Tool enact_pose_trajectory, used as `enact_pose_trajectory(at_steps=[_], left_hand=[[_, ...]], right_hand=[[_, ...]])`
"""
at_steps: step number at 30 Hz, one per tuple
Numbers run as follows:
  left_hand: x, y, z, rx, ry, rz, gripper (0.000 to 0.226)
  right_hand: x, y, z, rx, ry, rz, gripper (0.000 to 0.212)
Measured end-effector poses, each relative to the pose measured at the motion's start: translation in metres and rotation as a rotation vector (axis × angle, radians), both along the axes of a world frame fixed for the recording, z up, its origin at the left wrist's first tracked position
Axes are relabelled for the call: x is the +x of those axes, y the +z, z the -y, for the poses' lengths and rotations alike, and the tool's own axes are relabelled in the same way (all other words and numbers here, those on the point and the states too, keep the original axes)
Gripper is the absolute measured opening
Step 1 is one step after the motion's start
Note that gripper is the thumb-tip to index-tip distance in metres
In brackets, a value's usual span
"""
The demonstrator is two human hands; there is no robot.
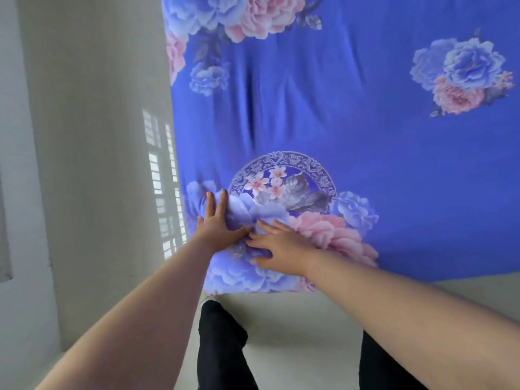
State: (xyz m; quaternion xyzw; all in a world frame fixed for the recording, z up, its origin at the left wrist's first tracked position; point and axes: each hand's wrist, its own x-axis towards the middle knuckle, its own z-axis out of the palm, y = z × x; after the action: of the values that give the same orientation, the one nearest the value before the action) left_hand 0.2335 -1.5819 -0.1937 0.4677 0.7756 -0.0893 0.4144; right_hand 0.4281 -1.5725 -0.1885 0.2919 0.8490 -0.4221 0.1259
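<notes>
Sheet soft, light, bunches easy. Your left hand and right hand both flat, fingers straight, pressing near-left corner, gripping nothing. Pinch near edge there, imo.

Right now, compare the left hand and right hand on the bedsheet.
The left hand points its fingers away up the bedsheet; the right hand points them sideways toward the left hand. The left hand lies nearer the sheet's side edge; the right hand sits by the pink flower. Both press flat.
</notes>
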Motion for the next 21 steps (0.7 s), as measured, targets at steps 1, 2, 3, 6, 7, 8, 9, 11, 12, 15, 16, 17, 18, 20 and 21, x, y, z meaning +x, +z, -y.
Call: enact_pose_trajectory(at_steps=[1, 2, 3, 6, 7, 8, 9, 11, 12, 15, 16, 17, 18, 20, 21], left_hand=[[-0.013, -0.002, -0.003, -0.001, -0.089, 0.037, 0.115], [-0.029, -0.005, -0.008, -0.020, -0.188, 0.082, 0.113], [-0.046, -0.005, -0.011, -0.066, -0.277, 0.139, 0.107], [-0.079, 0.005, -0.028, -0.132, -0.515, 0.181, 0.090], [-0.085, 0.009, -0.035, -0.178, -0.584, 0.182, 0.089], [-0.087, 0.010, -0.041, -0.231, -0.642, 0.173, 0.087], [-0.087, 0.014, -0.048, -0.264, -0.690, 0.143, 0.084], [-0.082, 0.026, -0.060, -0.255, -0.758, 0.075, 0.071], [-0.081, 0.032, -0.067, -0.213, -0.778, 0.048, 0.062], [-0.085, 0.047, -0.085, -0.215, -0.874, 0.083, 0.047], [-0.086, 0.049, -0.090, -0.269, -0.876, 0.122, 0.045], [-0.088, 0.052, -0.096, -0.322, -0.857, 0.151, 0.044], [-0.092, 0.051, -0.103, -0.360, -0.817, 0.185, 0.043], [-0.102, 0.054, -0.116, -0.392, -0.700, 0.242, 0.037], [-0.109, 0.053, -0.123, -0.369, -0.659, 0.248, 0.034]], right_hand=[[-0.013, -0.002, 0.000, 0.027, -0.066, -0.027, 0.041], [-0.022, -0.002, -0.003, 0.046, -0.144, -0.040, 0.037], [-0.029, -0.001, -0.002, 0.063, -0.193, -0.038, 0.035], [-0.052, 0.013, 0.003, 0.109, -0.246, 0.121, 0.032], [-0.060, 0.017, 0.003, 0.027, -0.265, 0.253, 0.031], [-0.069, 0.020, 0.004, -0.063, -0.290, 0.382, 0.031], [-0.075, 0.020, 0.003, -0.124, -0.348, 0.461, 0.032], [-0.083, 0.020, 0.003, -0.214, -0.446, 0.532, 0.033], [-0.085, 0.022, 0.002, -0.208, -0.459, 0.539, 0.037], [-0.088, 0.021, 0.005, -0.193, -0.436, 0.539, 0.050], [-0.092, 0.025, 0.003, -0.206, -0.454, 0.576, 0.040], [-0.095, 0.028, -0.003, -0.230, -0.489, 0.601, 0.030], [-0.101, 0.033, -0.011, -0.313, -0.522, 0.639, 0.026], [-0.113, 0.052, -0.043, -0.449, -0.536, 0.646, 0.026], [-0.117, 0.058, -0.060, -0.456, -0.540, 0.599, 0.024]])
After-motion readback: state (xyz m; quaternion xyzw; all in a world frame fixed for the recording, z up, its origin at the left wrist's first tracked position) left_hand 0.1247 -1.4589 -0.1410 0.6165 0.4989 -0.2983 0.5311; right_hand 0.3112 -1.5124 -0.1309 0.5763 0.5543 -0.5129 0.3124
